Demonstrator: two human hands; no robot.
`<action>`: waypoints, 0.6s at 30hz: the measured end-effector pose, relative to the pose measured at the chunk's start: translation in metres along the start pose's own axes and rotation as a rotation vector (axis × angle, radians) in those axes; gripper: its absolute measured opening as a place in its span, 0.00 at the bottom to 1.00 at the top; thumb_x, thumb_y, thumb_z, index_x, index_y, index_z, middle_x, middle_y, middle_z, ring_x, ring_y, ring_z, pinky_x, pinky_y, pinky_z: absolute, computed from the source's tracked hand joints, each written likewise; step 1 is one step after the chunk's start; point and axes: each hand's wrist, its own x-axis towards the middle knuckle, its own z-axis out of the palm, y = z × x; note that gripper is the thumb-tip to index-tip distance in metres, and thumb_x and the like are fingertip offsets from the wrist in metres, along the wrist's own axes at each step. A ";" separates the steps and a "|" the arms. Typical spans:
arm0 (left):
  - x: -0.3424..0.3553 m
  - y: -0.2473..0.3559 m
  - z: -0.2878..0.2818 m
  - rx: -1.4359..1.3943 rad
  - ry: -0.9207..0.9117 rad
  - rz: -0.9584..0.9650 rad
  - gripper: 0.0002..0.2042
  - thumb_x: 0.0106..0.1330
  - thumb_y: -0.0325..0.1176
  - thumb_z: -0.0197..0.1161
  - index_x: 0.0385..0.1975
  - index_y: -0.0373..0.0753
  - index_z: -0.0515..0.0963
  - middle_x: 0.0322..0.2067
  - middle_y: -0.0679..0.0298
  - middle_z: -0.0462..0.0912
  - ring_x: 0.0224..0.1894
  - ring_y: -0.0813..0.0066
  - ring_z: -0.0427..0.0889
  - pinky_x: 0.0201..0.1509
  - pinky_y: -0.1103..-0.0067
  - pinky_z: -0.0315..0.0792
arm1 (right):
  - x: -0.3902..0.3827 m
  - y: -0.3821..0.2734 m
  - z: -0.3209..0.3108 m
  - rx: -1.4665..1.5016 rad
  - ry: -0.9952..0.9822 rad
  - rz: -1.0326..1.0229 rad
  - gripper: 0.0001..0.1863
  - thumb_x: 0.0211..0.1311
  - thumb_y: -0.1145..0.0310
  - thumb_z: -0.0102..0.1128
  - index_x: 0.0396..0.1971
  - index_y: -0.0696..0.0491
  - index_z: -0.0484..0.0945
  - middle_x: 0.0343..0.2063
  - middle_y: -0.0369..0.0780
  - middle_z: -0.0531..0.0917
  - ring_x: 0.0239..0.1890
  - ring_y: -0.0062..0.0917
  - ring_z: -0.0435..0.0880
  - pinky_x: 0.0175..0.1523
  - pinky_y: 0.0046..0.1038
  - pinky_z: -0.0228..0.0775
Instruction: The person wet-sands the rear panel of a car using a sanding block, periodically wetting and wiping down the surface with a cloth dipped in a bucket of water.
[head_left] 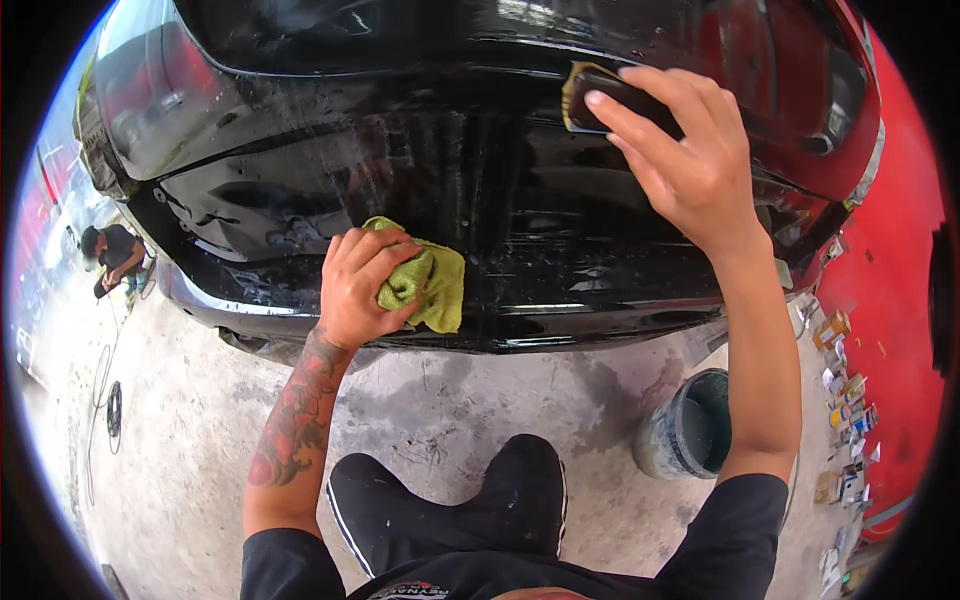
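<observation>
A glossy black car body panel (520, 250), wet and streaked, spans the upper half of the head view. My left hand (365, 280), with a tattooed forearm below it, grips a crumpled yellow-green cloth (435, 290) against the lower part of the panel. Higher up to the right, my right hand (690, 165) holds a dark rectangular block with a yellowish edge (585, 100) on the panel, its fingers bent over the top. The underside of the block is hidden.
A grey bucket of water (705, 430) stands on the concrete floor (400, 390) below my right arm. Another person (118, 255) crouches at far left near cables (113, 415). Several cans and boxes (840, 410) line a red wall (890, 270) on the right.
</observation>
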 end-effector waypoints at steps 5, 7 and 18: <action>0.002 0.002 0.002 0.005 0.000 0.003 0.21 0.45 0.27 0.73 0.43 0.40 0.83 0.46 0.62 0.84 0.45 0.57 0.81 0.49 0.66 0.72 | 0.020 -0.006 0.019 -0.036 0.083 -0.051 0.26 0.48 0.74 0.74 0.51 0.40 0.88 0.50 0.35 0.84 0.49 0.32 0.82 0.49 0.34 0.70; 0.001 0.001 0.001 -0.005 0.000 0.007 0.21 0.45 0.28 0.73 0.43 0.40 0.83 0.46 0.62 0.84 0.45 0.57 0.81 0.49 0.66 0.71 | 0.024 -0.008 0.022 -0.029 0.109 -0.062 0.29 0.45 0.76 0.76 0.52 0.41 0.88 0.50 0.37 0.84 0.47 0.35 0.82 0.49 0.34 0.71; 0.001 0.001 0.000 0.004 0.001 0.006 0.21 0.44 0.28 0.73 0.44 0.40 0.83 0.46 0.62 0.84 0.45 0.57 0.80 0.49 0.66 0.71 | 0.032 -0.020 0.024 -0.081 0.107 -0.077 0.26 0.48 0.73 0.72 0.51 0.40 0.87 0.50 0.35 0.84 0.49 0.32 0.81 0.49 0.33 0.70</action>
